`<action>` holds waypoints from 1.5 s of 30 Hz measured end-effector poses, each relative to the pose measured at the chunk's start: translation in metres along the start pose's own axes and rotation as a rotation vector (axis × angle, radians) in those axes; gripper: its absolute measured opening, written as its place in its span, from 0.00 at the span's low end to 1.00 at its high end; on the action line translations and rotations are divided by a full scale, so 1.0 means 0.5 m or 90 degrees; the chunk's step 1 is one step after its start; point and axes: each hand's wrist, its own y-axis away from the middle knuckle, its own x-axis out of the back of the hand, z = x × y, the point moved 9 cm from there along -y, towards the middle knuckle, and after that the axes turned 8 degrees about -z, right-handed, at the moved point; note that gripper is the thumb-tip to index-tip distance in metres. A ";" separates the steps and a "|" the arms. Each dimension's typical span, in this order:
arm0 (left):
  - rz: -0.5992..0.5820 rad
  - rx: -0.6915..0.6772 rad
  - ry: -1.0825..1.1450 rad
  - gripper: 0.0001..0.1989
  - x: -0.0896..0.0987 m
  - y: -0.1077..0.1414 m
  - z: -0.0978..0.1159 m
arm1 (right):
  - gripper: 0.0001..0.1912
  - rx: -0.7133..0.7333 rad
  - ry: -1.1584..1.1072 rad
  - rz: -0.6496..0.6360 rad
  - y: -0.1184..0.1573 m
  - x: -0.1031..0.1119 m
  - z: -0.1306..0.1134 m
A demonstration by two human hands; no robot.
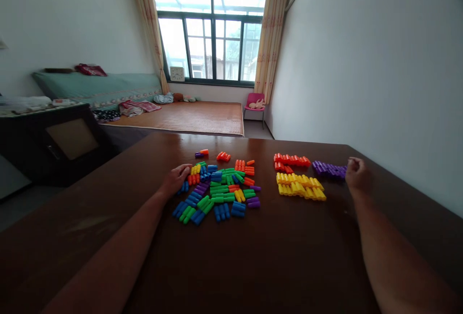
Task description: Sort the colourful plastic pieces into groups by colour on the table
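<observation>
left hand (176, 179): at mixed pegs (222, 191); right hand (357, 175): at purple pegs (329, 170). fingers: curled, grasp indeterminable.

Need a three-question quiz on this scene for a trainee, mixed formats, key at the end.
1. Multiple choice: what colour are the pieces right beside the right hand?
A) green
B) purple
C) blue

2. True or false: the left hand is at the left side of the mixed-colour pile.

3. Fill in: of the yellow rows and the orange-red rows, the ____ rows lie nearer the camera.

Key: 1 B; 2 true; 3 yellow
</observation>
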 end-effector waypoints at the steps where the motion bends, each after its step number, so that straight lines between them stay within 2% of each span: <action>1: 0.001 -0.003 0.003 0.27 0.000 0.000 0.000 | 0.20 0.043 -0.032 0.004 0.004 0.007 -0.059; 3: 0.004 -0.012 0.005 0.26 -0.002 0.000 0.000 | 0.20 0.120 -0.102 -0.045 0.027 0.003 -0.191; 5: 0.005 -0.023 0.000 0.25 -0.004 -0.001 -0.001 | 0.20 0.191 -0.169 -0.175 0.080 -0.024 -0.333; 8: 0.006 -0.033 -0.013 0.25 -0.008 -0.002 -0.002 | 0.16 0.331 -0.234 -0.404 0.227 -0.075 -0.530; 10: 0.006 -0.036 -0.022 0.24 -0.009 -0.002 -0.002 | 0.15 0.418 -0.225 -0.525 0.335 -0.108 -0.617; 12: 0.005 -0.034 -0.027 0.23 -0.010 -0.002 -0.001 | 0.17 0.457 -0.201 -0.587 0.410 -0.142 -0.660; 15: 0.008 -0.023 -0.034 0.22 -0.009 0.000 0.001 | 0.20 0.453 -0.179 -0.609 0.449 -0.192 -0.684; 18: 0.009 -0.025 -0.034 0.21 -0.009 0.003 0.009 | 0.16 0.426 -0.213 -0.609 0.440 -0.227 -0.696; 21: 0.007 -0.031 -0.021 0.20 -0.012 0.007 0.018 | 0.14 0.328 -0.306 -0.662 0.420 -0.256 -0.686; 24: 0.008 -0.034 -0.009 0.20 -0.013 0.010 0.021 | 0.16 0.207 -0.397 -0.742 0.415 -0.280 -0.662; 26: 0.008 -0.031 -0.001 0.19 -0.013 0.010 0.019 | 0.18 0.139 -0.436 -0.758 0.415 -0.287 -0.645; 29: -0.002 -0.027 0.021 0.20 -0.013 0.010 0.015 | 0.17 0.082 -0.437 -0.695 0.407 -0.282 -0.625; 32: -0.010 -0.025 0.035 0.21 -0.012 0.013 0.015 | 0.14 0.113 -0.395 -0.605 0.398 -0.257 -0.626; 35: -0.017 -0.029 0.012 0.21 -0.015 0.013 0.020 | 0.13 0.139 -0.340 -0.558 0.394 -0.235 -0.625; 39: -0.018 -0.027 -0.010 0.20 -0.019 0.006 0.021 | 0.12 0.168 -0.320 -0.536 0.400 -0.218 -0.613; 45: 0.011 -0.035 0.044 0.21 -0.010 0.004 0.018 | 0.12 0.174 -0.345 -0.544 0.415 -0.226 -0.573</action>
